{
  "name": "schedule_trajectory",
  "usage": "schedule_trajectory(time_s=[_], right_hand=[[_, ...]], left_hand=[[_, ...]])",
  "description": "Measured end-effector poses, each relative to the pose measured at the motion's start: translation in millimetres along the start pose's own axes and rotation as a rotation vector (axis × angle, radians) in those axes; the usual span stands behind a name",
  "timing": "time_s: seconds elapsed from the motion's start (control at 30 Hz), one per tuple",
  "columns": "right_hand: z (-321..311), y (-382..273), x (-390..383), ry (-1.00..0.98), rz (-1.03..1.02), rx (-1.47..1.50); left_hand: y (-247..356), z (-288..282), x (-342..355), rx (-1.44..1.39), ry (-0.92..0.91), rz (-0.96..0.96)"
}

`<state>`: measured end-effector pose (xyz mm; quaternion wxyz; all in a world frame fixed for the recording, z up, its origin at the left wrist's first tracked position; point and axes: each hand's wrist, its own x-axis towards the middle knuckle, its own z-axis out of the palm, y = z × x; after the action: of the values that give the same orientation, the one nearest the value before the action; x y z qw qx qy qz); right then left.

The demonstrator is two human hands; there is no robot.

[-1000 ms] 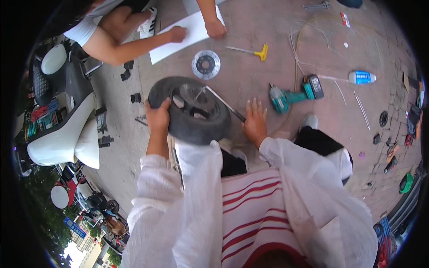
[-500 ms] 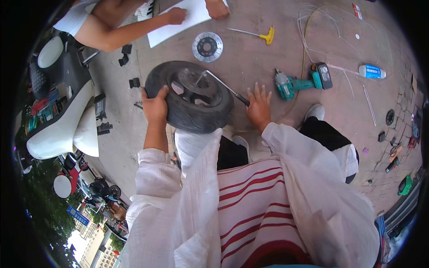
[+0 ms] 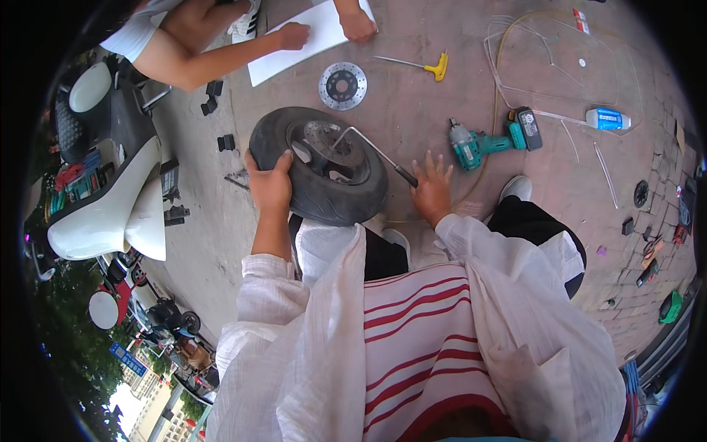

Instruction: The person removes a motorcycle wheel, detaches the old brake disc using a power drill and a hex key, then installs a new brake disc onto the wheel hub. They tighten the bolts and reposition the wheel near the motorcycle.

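A small black-tyred wheel is tilted in front of my knees. My left hand is wrapped round the tyre's left side, thumb on top. A bent metal hex wrench with a black handle reaches into the hub, where its tip is hard to make out. My right hand is open, fingers spread, with its thumb side against the end of the handle. Beyond the wheel lies a drilled brake disc. A teal cordless impact wrench rests on the ground right of my right hand.
A yellow T-handle wrench lies farther off. Another person's hands press on a white sheet. A white scooter body stands at left. Loose clear tubing and a bottle lie at right, with several small parts beyond.
The wheel and both hands have shifted slightly down and right in the view, partly with the camera. The wrench handle slants a little more steeply. My right hand remains open by it.
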<state>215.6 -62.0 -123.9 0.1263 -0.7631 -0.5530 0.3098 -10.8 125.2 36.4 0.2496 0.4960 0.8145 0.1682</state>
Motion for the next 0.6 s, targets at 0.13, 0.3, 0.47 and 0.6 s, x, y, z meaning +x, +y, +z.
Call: schedule_trajectory(time_s=[0.13, 0.3, 0.47, 0.6], right_hand=[[11.1, -2.2, 6.7, -0.037, -0.052, 0.023], [29.9, 10.2, 22.2, -0.051, -0.105, -0.004], [-0.2, 7.9, 4.8, 0.035, -0.067, 0.059], [5.2, 12.7, 4.1, 0.026, -0.053, 0.084]], left_hand=[[-12.5, -4.7, 10.8, -0.099, -0.008, 0.031], [-16.7, -8.3, 12.4, -0.101, -0.019, 0.02], [-4.6, -0.8, -8.3, -0.05, -0.024, 0.012], [7.0, -1.1, -8.0, -0.045, -0.005, -0.002]])
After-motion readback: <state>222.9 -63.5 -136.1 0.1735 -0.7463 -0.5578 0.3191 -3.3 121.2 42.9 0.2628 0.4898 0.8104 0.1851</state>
